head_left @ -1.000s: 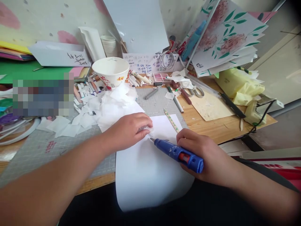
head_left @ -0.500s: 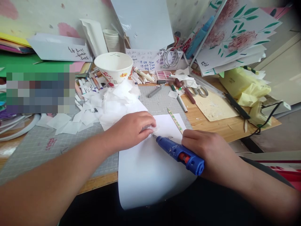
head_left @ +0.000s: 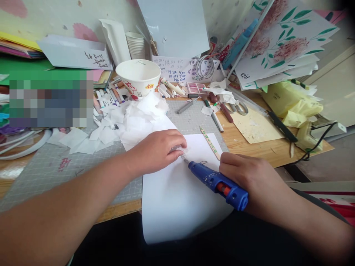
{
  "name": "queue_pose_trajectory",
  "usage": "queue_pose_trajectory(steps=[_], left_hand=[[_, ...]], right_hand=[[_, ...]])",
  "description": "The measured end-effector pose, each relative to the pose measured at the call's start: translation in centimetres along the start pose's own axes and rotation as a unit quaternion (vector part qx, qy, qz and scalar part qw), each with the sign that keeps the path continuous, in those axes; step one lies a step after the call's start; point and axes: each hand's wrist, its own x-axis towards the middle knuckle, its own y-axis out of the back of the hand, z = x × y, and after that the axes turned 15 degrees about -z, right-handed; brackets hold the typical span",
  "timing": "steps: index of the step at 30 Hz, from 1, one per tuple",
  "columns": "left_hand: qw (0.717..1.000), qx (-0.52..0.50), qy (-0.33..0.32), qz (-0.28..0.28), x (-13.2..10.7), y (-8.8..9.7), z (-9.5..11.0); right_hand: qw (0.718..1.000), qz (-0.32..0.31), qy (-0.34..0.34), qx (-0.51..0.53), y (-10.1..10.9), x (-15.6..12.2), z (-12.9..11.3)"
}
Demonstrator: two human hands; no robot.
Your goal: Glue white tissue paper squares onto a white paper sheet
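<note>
My right hand (head_left: 246, 170) is wrapped round a blue hot glue gun (head_left: 213, 181), whose nozzle points up and left. Just beyond the nozzle, my left hand (head_left: 163, 149) pinches a small piece of thin white paper (head_left: 184, 150), mostly hidden by the fingers. Below both hands lies a large white sheet of paper (head_left: 166, 207), its near end curving down over the table edge. A patterned flat stick (head_left: 210, 142) rests on the sheet, close to my right knuckles. Behind my left hand is a heap of white paper squares (head_left: 146, 114).
A paper tub (head_left: 138, 75) stands behind the heap, with stacked paper cups (head_left: 135, 44) farther back. Markers (head_left: 185, 106) and scissors (head_left: 241, 108) lie right of centre. A grey cutting mat (head_left: 111, 184) covers part of the wooden table. At right sits a yellow bag (head_left: 291, 103).
The glue gun has drawn slightly right and down, its nozzle a little farther from my left fingers. The whole view has shifted slightly. Both hands keep their grip.
</note>
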Motion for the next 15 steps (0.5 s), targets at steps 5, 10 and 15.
queue_pose_trajectory(steps=[5, 10, 15], left_hand=[[1.0, -0.002, -0.002, 0.005, 0.1, 0.0, 0.0], [1.0, 0.0, 0.003, -0.003, -0.1, 0.0, 0.0], [1.0, -0.003, 0.005, 0.001, 0.0, 0.1, 0.2]], right_hand=[[0.999, 0.023, 0.008, 0.023, -0.7, -0.2, 0.0], [0.999, 0.033, 0.006, -0.004, -1.1, -0.1, 0.2], [1.0, 0.007, 0.02, 0.015, -0.4, -0.2, 0.0]])
